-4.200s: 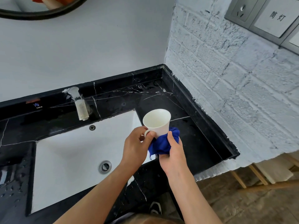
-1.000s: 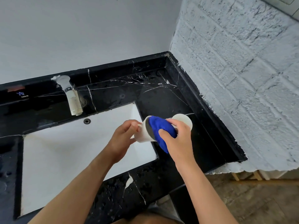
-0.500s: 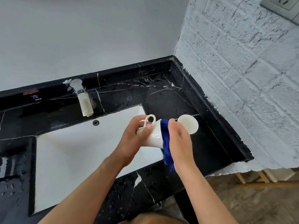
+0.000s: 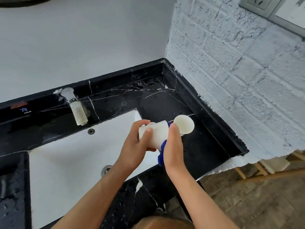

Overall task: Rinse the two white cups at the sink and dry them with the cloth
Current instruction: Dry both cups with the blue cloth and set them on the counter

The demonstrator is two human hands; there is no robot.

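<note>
A white cup (image 4: 157, 135) lies on its side in the air over the right edge of the white sink (image 4: 69, 159), its base pointing left. My left hand (image 4: 134, 147) grips that cup around the base end. My right hand (image 4: 172, 147) presses a blue cloth (image 4: 162, 150) against the cup's mouth end; most of the cloth is hidden under my palm. A second white cup (image 4: 184, 125) stands upright on the black marble counter (image 4: 203, 146) just behind my right hand.
A tap (image 4: 76, 109) stands behind the basin, with the drain (image 4: 106, 169) low in the bowl. A white brick wall (image 4: 239, 80) closes the counter's right side. Wall sockets (image 4: 270, 9) sit top right. Water drops lie on the counter at front left.
The cup in my left hand has turned, so its handle no longer shows on top. My right hand with the cloth has slid round the cup's mouth end. The second cup stays put.
</note>
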